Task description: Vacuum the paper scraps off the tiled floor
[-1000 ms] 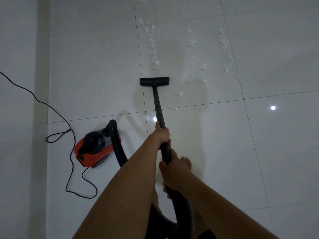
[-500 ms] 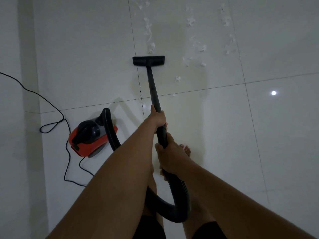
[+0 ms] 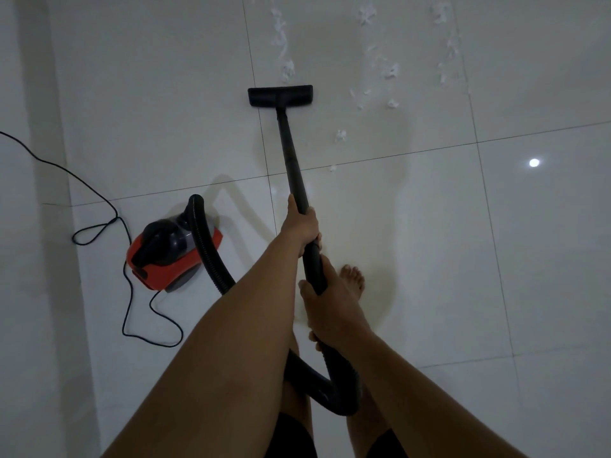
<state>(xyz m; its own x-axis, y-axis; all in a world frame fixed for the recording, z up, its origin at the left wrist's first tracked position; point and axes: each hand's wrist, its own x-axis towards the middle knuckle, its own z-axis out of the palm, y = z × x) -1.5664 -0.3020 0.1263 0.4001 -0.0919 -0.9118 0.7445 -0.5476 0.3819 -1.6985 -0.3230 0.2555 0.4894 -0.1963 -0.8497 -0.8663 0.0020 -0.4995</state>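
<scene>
Nozzle [image 3: 280, 95] is sitting just short of the nearest paper scraps [image 3: 287, 71], dead ahead along the wand [image 3: 292, 153] | left hand [image 3: 302, 226] is gripping it further forward, right hand [image 3: 325, 304] is clamping on behind

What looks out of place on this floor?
White paper scraps lie strewn in three rough lines on the tiled floor beyond the vacuum head, with a few strays beside the wand. The power cord trails in loose loops beside the red vacuum. Nothing looks damaged.
</scene>
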